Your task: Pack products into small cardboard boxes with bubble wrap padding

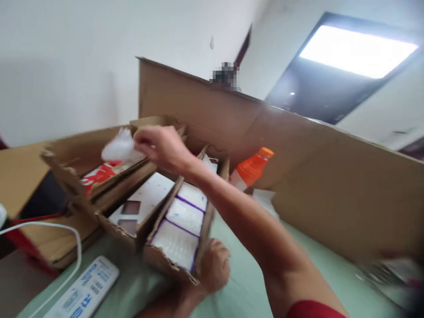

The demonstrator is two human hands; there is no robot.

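Observation:
My right hand point(162, 145) reaches across from the right, over the cardboard boxes. Its fingers are pinched together on a crumpled, whitish clear plastic bag point(119, 146), above the farthest-left box point(62, 174), where a red and white packet point(105, 174) lies. Down at the front, my left hand point(214, 265) is curled against the right side of a narrow cardboard box point(167, 261); whether anything is inside its fingers is hidden. White packs with purple edges point(177, 240) fill that narrow box. Between the two boxes, another one point(117, 227) holds a white carton with square openings point(149, 194).
An orange bottle point(251, 168) leans beside the boxes. Behind it rises a tall cardboard panel point(318, 185). On the green tabletop point(245, 269) lie a white power strip point(89, 289) and its cable point(78, 247). Blurred items point(387, 276) sit at the right.

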